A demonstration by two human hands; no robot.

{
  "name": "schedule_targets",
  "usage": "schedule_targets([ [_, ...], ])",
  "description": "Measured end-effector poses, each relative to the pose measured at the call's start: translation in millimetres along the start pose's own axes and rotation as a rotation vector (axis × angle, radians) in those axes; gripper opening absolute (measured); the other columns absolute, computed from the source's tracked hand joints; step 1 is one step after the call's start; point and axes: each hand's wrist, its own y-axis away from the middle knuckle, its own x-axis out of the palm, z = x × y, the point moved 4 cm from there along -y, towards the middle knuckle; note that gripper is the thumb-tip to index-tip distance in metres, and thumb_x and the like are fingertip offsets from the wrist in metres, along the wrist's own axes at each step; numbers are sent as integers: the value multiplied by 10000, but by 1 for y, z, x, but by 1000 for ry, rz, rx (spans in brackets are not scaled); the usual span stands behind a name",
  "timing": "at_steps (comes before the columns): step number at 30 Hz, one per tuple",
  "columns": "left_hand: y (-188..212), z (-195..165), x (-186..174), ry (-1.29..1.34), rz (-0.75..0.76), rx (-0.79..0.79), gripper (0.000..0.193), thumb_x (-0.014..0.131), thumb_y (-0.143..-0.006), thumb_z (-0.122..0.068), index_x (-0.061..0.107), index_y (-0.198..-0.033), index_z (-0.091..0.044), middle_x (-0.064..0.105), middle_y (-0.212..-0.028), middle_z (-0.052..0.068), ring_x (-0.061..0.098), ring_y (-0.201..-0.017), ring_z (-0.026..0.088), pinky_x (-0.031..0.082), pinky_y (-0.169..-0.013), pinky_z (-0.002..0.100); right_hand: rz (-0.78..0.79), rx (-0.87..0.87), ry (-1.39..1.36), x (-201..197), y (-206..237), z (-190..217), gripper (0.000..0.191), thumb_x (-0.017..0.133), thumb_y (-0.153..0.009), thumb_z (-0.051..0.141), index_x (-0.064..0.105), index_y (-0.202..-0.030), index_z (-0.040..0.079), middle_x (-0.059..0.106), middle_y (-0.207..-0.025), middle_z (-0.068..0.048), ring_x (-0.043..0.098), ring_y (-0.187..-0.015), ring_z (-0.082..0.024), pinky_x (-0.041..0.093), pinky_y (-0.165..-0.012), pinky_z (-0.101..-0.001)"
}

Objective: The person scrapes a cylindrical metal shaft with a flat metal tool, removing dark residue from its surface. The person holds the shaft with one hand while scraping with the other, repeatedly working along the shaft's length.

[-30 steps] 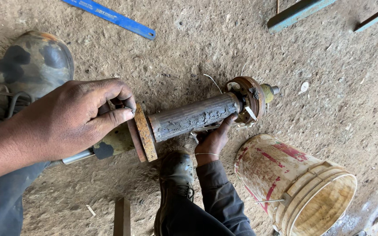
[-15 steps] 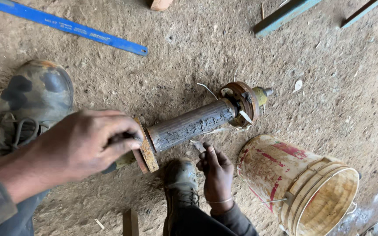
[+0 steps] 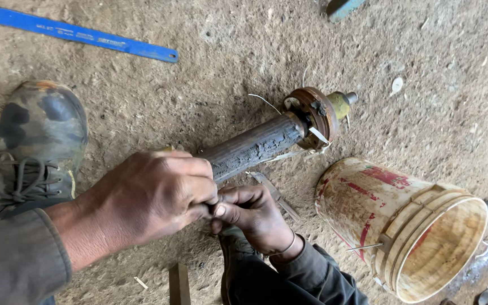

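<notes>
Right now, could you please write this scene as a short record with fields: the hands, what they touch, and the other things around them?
left hand: left hand rests over the near end of the dark cylinder
right hand: right hand meets the left hand's fingers below that near end
cylinder: lies on the dirt floor, with a rusty flange at its far end
bucket: dirty bucket on its side, mouth to the right
boot: worn boot at left
far left: blue blade

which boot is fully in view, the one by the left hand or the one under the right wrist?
The scuffed dark lace-up boot beside the left hand: toe and laces show. The other boot is mostly hidden under the right hand.
</notes>
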Motion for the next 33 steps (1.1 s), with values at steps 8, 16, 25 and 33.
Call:
schedule_targets([
  [8,5,14,7,1,274,-238,341,849,-782,-390,730,-977,-137,710,-863,-2,683,-608,127,624,-546,261,-582,-554,377,-81,3,36,165,711,-1028,184,770,-1089,42,769,-885,-97,744,-741,-144,662,-688,-308],
  [16,21,32,-2,17,245,-366,468,817,-812,-493,729,-1147,-178,737,-965,6,716,-653,104,635,-582,245,-1004,-719,966,-126,-3,39,217,814,-992,66,781,-1191,-13,803,-1058,-119,760,-921,-148,618,-835,-266],
  [25,25,25,-12,124,57,-203,331,749,-867,-404,755,-1033,-117,757,-865,47,736,-681,139,629,-617,307,-979,-678,1662,-94,-11,47,210,694,-1029,99,759,-1185,-26,714,-1021,-144,671,-773,-194,575,-612,-290],
  [33,21,18,-19,105,178,-367,329,744,-883,-447,745,-1056,-167,728,-858,7,711,-628,122,625,-583,295,-601,-707,1824,-91,-4,63,219,610,-964,-19,736,-1138,-58,655,-932,-102,616,-774,-232,514,-681,-363],
])
